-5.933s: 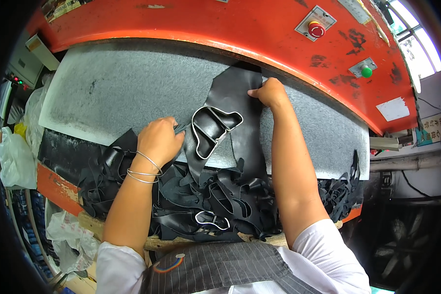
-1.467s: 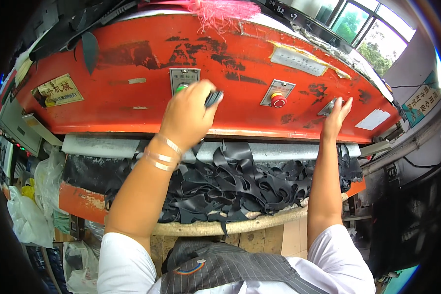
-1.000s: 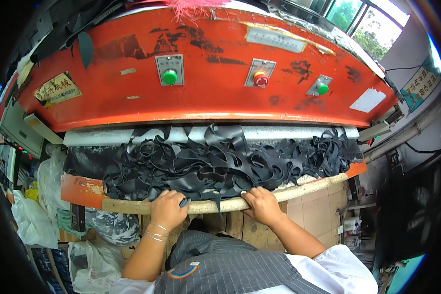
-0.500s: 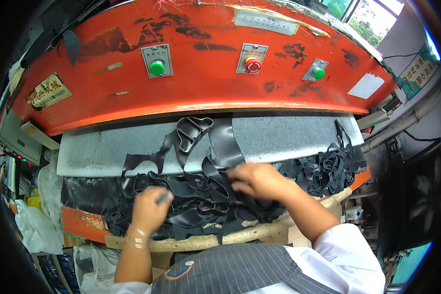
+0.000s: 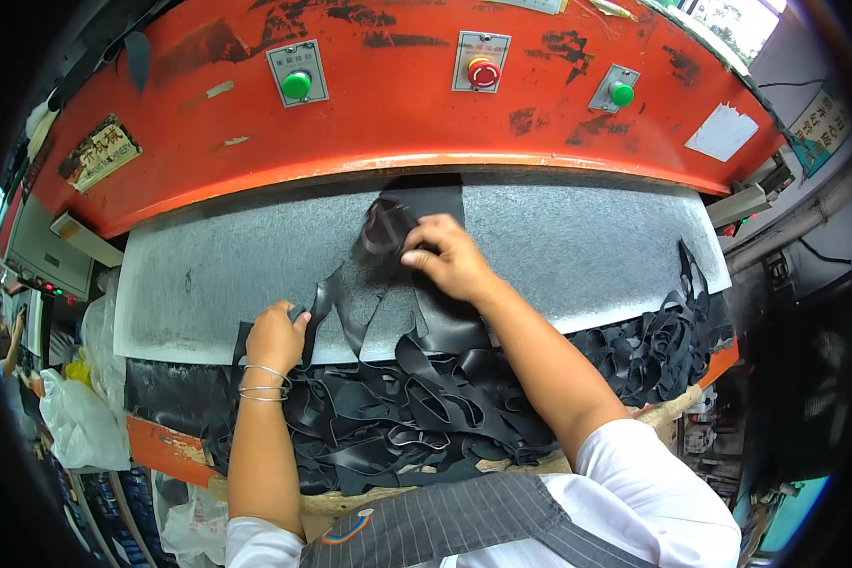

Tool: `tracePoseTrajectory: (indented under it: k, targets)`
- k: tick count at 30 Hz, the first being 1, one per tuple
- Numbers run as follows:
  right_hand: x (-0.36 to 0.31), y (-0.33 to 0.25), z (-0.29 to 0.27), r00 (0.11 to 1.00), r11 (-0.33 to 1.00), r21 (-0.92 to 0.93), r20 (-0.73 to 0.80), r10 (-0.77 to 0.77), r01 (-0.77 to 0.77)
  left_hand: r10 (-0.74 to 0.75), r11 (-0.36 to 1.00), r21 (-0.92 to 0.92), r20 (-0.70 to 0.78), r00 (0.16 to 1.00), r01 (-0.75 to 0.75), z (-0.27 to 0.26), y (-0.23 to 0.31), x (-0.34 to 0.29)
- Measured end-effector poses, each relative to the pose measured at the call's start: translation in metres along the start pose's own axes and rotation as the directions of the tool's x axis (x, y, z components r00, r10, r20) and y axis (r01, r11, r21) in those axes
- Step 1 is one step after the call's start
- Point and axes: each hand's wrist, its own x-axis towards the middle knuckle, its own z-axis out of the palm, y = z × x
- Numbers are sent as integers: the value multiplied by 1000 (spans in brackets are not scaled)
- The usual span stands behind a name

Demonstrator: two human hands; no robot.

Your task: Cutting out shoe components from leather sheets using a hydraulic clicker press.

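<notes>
My right hand (image 5: 452, 257) is over the pale cutting pad, its fingers closed on the right side of a metal cutting die (image 5: 385, 227), which is smeared by motion. Beneath and behind the die lies a black leather sheet (image 5: 440, 194), with cut-out curved strips (image 5: 327, 298) trailing toward me. My left hand (image 5: 276, 341), with thin bangles at the wrist, rests at the pad's near edge beside those strips. A small dark piece shows between its thumb and fingers; its kind is hard to make out.
An orange press beam (image 5: 388, 133) with green buttons (image 5: 296, 85) and a red knob (image 5: 484, 73) spans the far side. Black leather scraps (image 5: 417, 407) heap along the near edge of the pad (image 5: 577, 246), piling up at right. Plastic bags (image 5: 80, 417) hang at left.
My right hand has moved from the scraps up to the die, which is now blurred and lifted or tilted. My left hand has moved up to the pad's near edge. The head view has shifted.
</notes>
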Motion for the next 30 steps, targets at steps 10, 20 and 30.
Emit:
tracePoseTrajectory:
  k: [10,20,30]
  targets:
    - [-24,4,15,960,876,-423,-245,137,-233,417,818,-345,-194,888,-460,44,61,49]
    - [-35,24,6,962,857,-465,-245,118,-223,514,820,-217,-127,848,-529,63,71,77]
    - [-27,0,-29,925,945,-234,-355,137,-229,468,793,-321,-225,855,-519,42,57,73]
